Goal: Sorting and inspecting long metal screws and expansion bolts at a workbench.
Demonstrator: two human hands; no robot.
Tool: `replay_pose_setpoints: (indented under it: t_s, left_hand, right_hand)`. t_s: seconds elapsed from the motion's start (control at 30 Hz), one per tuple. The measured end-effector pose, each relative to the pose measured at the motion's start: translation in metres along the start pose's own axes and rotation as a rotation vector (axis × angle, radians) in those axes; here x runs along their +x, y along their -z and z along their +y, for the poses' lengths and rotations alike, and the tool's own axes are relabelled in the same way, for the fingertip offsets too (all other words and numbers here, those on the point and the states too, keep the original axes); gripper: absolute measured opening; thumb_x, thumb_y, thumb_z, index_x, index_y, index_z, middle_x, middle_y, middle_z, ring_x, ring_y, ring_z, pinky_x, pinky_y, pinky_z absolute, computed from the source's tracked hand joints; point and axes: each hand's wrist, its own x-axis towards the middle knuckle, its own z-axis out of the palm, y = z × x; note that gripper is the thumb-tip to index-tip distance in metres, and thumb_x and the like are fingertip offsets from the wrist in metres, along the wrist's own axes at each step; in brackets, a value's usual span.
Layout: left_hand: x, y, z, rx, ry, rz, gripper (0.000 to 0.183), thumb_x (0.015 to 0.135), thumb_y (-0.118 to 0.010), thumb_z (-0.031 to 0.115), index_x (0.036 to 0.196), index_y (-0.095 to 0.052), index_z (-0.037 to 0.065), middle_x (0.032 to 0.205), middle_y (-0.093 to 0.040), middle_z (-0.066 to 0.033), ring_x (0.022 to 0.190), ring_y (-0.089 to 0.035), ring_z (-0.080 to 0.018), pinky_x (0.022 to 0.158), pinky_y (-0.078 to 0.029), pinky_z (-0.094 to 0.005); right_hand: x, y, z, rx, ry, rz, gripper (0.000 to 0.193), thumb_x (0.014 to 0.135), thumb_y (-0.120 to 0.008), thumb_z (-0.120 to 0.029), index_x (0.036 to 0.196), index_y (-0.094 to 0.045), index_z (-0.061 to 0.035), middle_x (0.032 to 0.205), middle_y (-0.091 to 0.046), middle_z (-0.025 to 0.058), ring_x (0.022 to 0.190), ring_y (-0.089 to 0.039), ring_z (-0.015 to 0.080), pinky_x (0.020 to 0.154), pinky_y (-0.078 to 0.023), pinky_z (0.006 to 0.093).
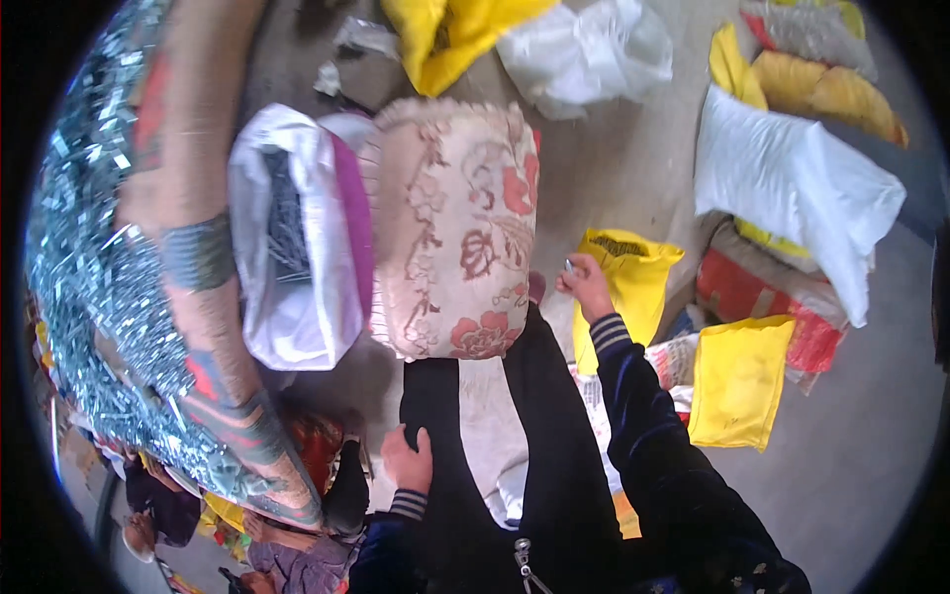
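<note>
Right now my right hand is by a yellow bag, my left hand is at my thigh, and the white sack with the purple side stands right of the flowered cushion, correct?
Not quite: in the head view, the white sack stands left of the flowered cushion. Your right hand is by a yellow bag, your left hand at your thigh.
</note>
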Motion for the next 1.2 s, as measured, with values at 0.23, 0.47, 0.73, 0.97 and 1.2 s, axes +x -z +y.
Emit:
replay_pose_setpoints:
  t_s: [0.23,0.47,0.73,0.97,1.2]
  left_hand:
    - [-0.052,0.008,-0.015,0.033,0.079,0.053,0.05,0.085,-0.057,0.035,0.12,-0.051,0.001,0.112,-0.056,-0.0194,0.105,-0.053,-0.0354,0.093,-0.042,-0.0438]
    - [-0.121,0.027,-0.056,-0.319,0.203,0.053,0.045,0.086,-0.054,0.037,0.115,-0.054,0.001,0.108,-0.059,-0.0218,0.101,-0.056,-0.038,0.089,-0.044,-0.0452]
    - [-0.122,0.018,-0.092,-0.571,0.434,-0.063,0.041,0.09,-0.048,0.04,0.099,-0.061,0.002,0.095,-0.064,-0.0245,0.092,-0.06,-0.042,0.083,-0.047,-0.0485]
    - [-0.069,0.049,-0.137,-0.743,0.261,0.027,0.034,0.088,-0.05,0.034,0.091,-0.063,0.003,0.089,-0.066,-0.0204,0.088,-0.062,-0.0395,0.077,-0.048,-0.0465]
    - [-0.018,0.042,-0.166,-1.08,0.319,-0.111,0.03,0.086,-0.048,0.029,0.082,-0.061,0.002,0.071,-0.065,-0.0148,0.062,-0.064,-0.0262,0.058,-0.05,-0.0378]
  right_hand:
    - [-0.129,-0.101,-0.156,-0.132,-0.133,-0.334,0.024,0.094,-0.051,-0.015,0.115,-0.051,-0.0033,0.077,-0.058,0.0033,0.064,-0.059,0.0121,0.059,-0.051,0.0241]
    - [-0.176,-0.187,-0.216,-0.433,-0.024,-0.548,0.02,0.092,-0.053,-0.019,0.104,-0.058,-0.0048,0.074,-0.059,0.0012,0.055,-0.055,0.0082,0.048,-0.047,0.0217]
    - [-0.179,-0.287,-0.219,-0.435,0.009,-0.454,0.02,0.091,-0.055,-0.019,0.103,-0.057,-0.0037,0.077,-0.059,0.0044,0.058,-0.057,0.0132,0.05,-0.048,0.0261]
    - [-0.165,-0.481,-0.281,-0.394,0.241,-0.673,0.008,0.09,-0.05,-0.012,0.086,-0.052,-0.0043,0.076,-0.057,0.0084,0.064,-0.059,0.0188,0.06,-0.053,0.0302]
    - [-0.139,-0.59,-0.304,-0.712,0.647,-0.545,0.013,0.089,-0.055,-0.019,0.094,-0.055,-0.0074,0.074,-0.058,0.005,0.073,-0.063,0.0184,0.061,-0.051,0.0302]
